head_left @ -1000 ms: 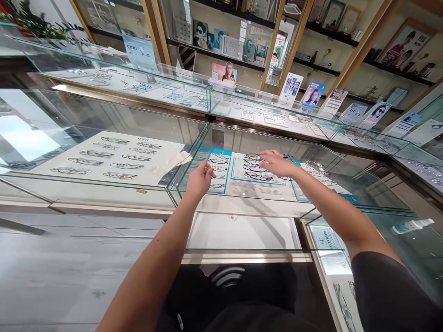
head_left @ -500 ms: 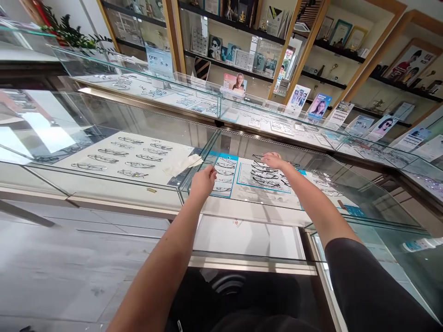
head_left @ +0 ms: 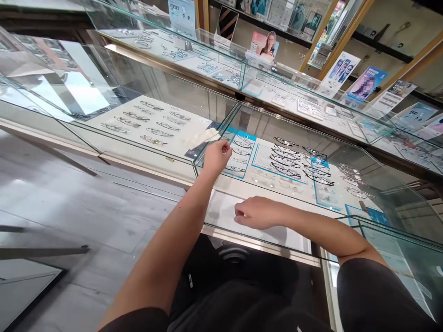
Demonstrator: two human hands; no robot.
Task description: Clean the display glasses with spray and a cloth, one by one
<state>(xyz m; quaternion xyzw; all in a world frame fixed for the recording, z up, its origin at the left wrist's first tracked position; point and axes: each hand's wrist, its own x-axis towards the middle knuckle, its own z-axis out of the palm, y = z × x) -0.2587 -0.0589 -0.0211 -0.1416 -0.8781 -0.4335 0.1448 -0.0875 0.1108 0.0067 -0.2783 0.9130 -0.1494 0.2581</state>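
The left hand (head_left: 217, 157) curls loosely near a crumpled cream cloth (head_left: 205, 135); beyond the similarly curled right hand (head_left: 258, 213) lie dark-framed eyeglasses (head_left: 285, 162). Whether either grasps anything is unclear.

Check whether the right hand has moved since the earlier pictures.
Yes: the right hand has drawn back from the dark eyeglasses toward the wearer, now over the white tray.

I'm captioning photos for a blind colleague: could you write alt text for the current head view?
A person's curled left hand is at a glass display case near a pale cloth, while the right hand is loosely bent over a white surface. Rows of eyeglasses lie inside the case.
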